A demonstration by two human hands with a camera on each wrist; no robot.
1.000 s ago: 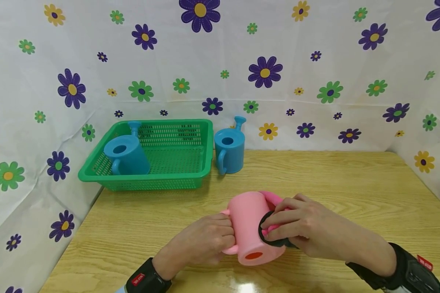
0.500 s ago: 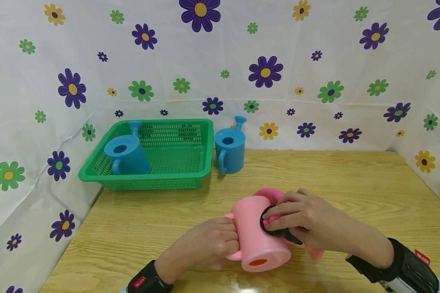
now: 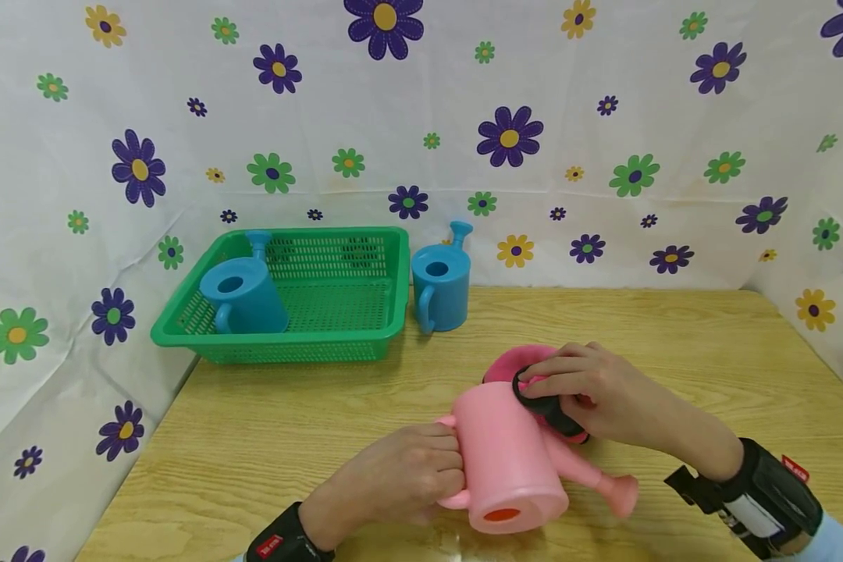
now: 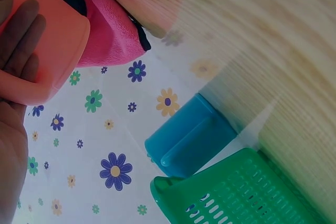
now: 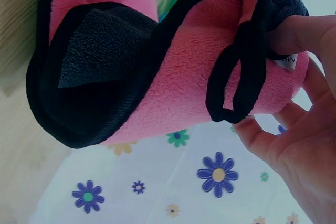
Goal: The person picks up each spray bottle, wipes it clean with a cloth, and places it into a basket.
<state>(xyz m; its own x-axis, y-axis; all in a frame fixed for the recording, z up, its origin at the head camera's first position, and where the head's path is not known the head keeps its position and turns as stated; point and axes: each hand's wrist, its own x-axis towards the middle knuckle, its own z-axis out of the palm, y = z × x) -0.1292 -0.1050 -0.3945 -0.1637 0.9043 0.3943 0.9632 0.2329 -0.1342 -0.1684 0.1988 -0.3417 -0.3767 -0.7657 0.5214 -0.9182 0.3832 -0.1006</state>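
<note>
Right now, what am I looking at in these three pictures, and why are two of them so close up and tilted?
No machine here: a person works with two bare hands, wearing three cameras. The wide picture comes from the head; the close, tilted ones come from each wrist. The left hand grips the handle of a pink plastic watering can lying on its side on the wooden table. The right hand holds a pink fleece cloth with black trim against the can. Farther back, a green plastic mesh basket holds one blue watering can; a second blue can stands beside it.
</note>
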